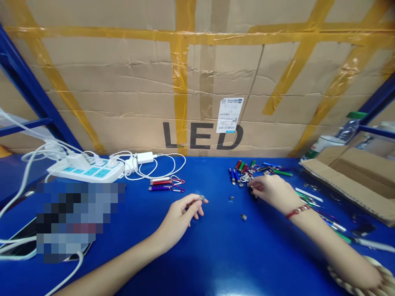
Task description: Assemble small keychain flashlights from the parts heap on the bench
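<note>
My left hand (182, 216) is closed in a pinch over the middle of the blue table. Between its thumb and forefinger sits a small round silver piece (201, 197) that looks like a button cell. To the right, my right hand (274, 191) has its fingers bent together at the near edge of a pile of small coloured metal tubes (236, 174) like keychain torches. A black item (253, 194) shows under those fingertips; whether they grip it is unclear. Two little silver pieces lie between the hands, one farther back (232, 198) and one nearer (243, 216).
Red and purple keychain torches (160, 188) with carabiners lie at left centre. A white power strip (92, 170) with cables and a partly pixelated device (18, 234) occupy the left. An open cardboard box (348, 193) stands right, with loose tubes before it. A large carton (138, 94) walls the back.
</note>
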`<action>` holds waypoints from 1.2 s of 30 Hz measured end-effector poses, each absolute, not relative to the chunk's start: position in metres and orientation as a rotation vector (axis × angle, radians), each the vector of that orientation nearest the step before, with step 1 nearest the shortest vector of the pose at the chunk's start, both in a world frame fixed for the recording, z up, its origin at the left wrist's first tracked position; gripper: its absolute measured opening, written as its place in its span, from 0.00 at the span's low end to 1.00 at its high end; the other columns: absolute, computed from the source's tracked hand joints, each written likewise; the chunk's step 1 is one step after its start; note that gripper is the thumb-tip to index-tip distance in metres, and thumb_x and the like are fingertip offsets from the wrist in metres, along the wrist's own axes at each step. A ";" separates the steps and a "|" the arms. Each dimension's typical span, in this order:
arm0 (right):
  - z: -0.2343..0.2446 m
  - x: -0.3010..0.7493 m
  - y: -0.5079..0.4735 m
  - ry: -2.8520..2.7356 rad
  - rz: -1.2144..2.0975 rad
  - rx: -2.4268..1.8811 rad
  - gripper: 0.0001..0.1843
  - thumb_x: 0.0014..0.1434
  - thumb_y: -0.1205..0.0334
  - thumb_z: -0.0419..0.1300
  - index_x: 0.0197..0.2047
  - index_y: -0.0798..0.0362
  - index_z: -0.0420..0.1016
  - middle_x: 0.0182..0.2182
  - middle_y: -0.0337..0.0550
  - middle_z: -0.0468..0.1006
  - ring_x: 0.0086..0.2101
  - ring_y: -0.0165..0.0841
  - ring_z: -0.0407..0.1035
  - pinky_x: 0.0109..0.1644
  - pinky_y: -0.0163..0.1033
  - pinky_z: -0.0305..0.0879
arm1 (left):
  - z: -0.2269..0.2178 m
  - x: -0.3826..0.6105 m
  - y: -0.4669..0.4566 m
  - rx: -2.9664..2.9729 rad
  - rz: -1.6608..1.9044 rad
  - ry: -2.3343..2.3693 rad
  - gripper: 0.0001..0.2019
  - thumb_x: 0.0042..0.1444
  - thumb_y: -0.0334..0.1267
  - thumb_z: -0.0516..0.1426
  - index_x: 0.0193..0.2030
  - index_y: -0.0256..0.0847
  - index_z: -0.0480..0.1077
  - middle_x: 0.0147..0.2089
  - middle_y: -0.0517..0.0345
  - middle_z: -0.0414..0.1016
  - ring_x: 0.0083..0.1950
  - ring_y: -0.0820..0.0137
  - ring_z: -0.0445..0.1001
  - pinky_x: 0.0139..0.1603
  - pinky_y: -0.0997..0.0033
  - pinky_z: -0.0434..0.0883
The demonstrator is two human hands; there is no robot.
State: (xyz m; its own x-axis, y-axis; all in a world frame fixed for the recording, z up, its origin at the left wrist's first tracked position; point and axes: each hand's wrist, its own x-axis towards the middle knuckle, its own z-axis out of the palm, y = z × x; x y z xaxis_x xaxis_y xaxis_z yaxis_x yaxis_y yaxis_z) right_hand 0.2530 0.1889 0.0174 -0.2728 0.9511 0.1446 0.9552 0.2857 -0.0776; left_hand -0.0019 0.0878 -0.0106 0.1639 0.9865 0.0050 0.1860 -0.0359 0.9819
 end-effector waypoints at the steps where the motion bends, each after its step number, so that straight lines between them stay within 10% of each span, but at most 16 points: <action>1: 0.019 0.252 0.188 -2.375 -0.081 -1.800 0.11 0.49 0.69 0.57 0.33 0.47 0.77 0.28 0.36 0.78 0.33 0.33 0.72 0.31 0.33 0.65 | -0.011 -0.002 0.088 1.427 1.006 1.213 0.17 0.58 0.47 0.49 0.43 0.36 0.70 0.31 0.55 0.68 0.31 0.72 0.66 0.21 0.81 0.59; 6: 0.028 0.250 0.184 -2.389 -0.026 -1.508 0.10 0.55 0.59 0.54 0.37 0.45 0.76 0.35 0.35 0.77 0.32 0.29 0.71 0.32 0.32 0.63 | -0.008 0.000 0.087 1.404 0.995 1.248 0.19 0.56 0.50 0.51 0.42 0.36 0.70 0.29 0.55 0.68 0.29 0.72 0.66 0.22 0.79 0.59; 14: 0.032 0.230 0.156 -2.722 1.000 -1.001 0.26 0.43 0.45 0.64 0.42 0.52 0.74 0.28 0.37 0.74 0.24 0.24 0.66 0.26 0.28 0.60 | -0.006 0.001 0.087 1.422 0.957 1.286 0.18 0.58 0.50 0.49 0.41 0.36 0.68 0.29 0.56 0.68 0.29 0.73 0.65 0.22 0.80 0.59; 21: 0.025 0.227 0.158 -2.729 0.533 -1.047 0.18 0.51 0.49 0.61 0.41 0.50 0.72 0.28 0.36 0.71 0.24 0.24 0.64 0.29 0.29 0.59 | -0.007 0.001 0.088 1.423 0.959 1.287 0.17 0.58 0.48 0.49 0.42 0.36 0.69 0.29 0.56 0.68 0.29 0.74 0.66 0.22 0.81 0.60; 28: 0.019 0.243 0.174 -2.682 0.770 -1.108 0.29 0.39 0.45 0.67 0.41 0.55 0.73 0.33 0.42 0.73 0.27 0.28 0.68 0.31 0.33 0.65 | -0.011 -0.001 0.088 1.346 1.112 1.285 0.15 0.51 0.46 0.56 0.40 0.36 0.67 0.35 0.54 0.67 0.34 0.70 0.67 0.17 0.81 0.64; 36: 0.014 0.241 0.181 -2.676 0.719 -0.997 0.12 0.53 0.56 0.60 0.36 0.54 0.78 0.32 0.44 0.75 0.27 0.27 0.68 0.32 0.31 0.65 | -0.011 0.001 0.087 1.444 1.090 1.300 0.15 0.50 0.45 0.56 0.39 0.36 0.75 0.36 0.53 0.68 0.30 0.74 0.65 0.17 0.83 0.64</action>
